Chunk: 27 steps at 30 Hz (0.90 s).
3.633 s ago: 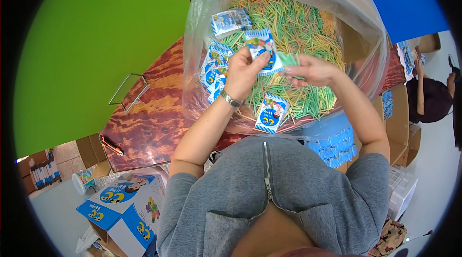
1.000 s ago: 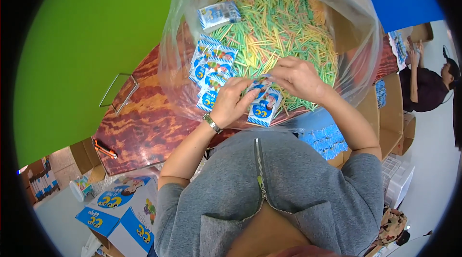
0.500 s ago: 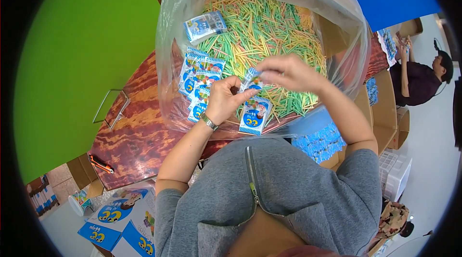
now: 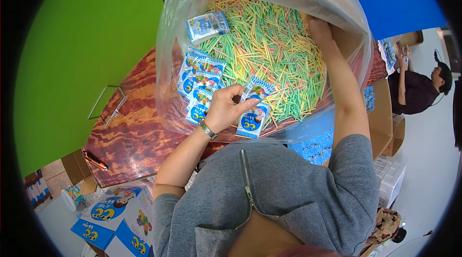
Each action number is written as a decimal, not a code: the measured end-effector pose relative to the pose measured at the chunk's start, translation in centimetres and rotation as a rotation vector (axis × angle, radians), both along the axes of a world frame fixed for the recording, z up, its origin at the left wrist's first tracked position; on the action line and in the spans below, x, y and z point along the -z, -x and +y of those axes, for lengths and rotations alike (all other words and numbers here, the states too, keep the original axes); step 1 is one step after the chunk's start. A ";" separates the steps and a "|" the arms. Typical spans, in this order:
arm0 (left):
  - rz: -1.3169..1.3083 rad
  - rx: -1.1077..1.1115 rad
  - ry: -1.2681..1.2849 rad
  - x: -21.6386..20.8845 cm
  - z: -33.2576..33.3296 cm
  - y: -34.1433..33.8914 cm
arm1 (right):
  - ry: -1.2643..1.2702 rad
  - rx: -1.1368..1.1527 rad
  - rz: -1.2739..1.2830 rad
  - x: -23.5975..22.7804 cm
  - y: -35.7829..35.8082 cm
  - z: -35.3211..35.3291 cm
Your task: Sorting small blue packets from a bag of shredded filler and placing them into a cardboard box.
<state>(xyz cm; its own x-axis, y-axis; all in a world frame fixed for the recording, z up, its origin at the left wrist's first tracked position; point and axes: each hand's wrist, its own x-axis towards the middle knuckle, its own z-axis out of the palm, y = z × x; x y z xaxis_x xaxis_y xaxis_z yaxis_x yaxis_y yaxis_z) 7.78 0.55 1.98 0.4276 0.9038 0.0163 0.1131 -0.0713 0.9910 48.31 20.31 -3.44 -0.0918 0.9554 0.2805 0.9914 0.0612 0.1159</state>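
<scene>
A large clear plastic bag (image 4: 168, 88) lies open in front of me, holding a heap of thin green, yellow and pink sticks (image 4: 269, 45). My left hand (image 4: 227, 107) is closed in a pinch on a small blue-and-white packet (image 4: 260, 87) at the near side of the heap. Just below it lies a second packet (image 4: 251, 123). Several more packets (image 4: 199, 81) overlap to the left of that hand, and a lone packet (image 4: 207, 26) rests farther back. My right hand (image 4: 320, 30) reaches to the far right of the heap; its fingers are hidden.
A red-brown patterned table (image 4: 134, 131) carries a wire stand (image 4: 113, 105) and an orange cutter knife (image 4: 96, 160). Printed blue-and-white boxes (image 4: 113, 213) stand at lower left. Many packets fill a carton (image 4: 313, 146) at right. Another person (image 4: 418, 83) works farther right.
My right hand has left the packet near my left hand and moved away to the far right of the heap. My left hand keeps its pinch on the packet, almost in place.
</scene>
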 end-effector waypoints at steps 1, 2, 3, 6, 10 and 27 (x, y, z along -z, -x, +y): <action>0.000 0.005 -0.005 0.0 0.0 0.2 | -0.081 -0.063 -0.003 0.1 0.6 0.0; 0.004 -0.003 -0.002 0.1 0.0 0.3 | -0.078 -0.070 0.000 0.1 1.0 0.2; 0.025 0.000 -0.006 0.3 0.0 0.4 | -0.073 -0.104 0.006 -0.2 1.4 0.6; 0.023 0.020 0.002 0.2 0.3 0.0 | -0.081 -0.096 -0.011 0.1 0.5 1.1; -0.027 0.014 0.050 0.1 0.2 -0.1 | -0.029 -0.112 0.113 -0.9 1.8 1.2; 0.036 0.009 -0.034 -0.3 -0.1 0.2 | -0.072 -0.140 0.532 -2.3 2.1 1.4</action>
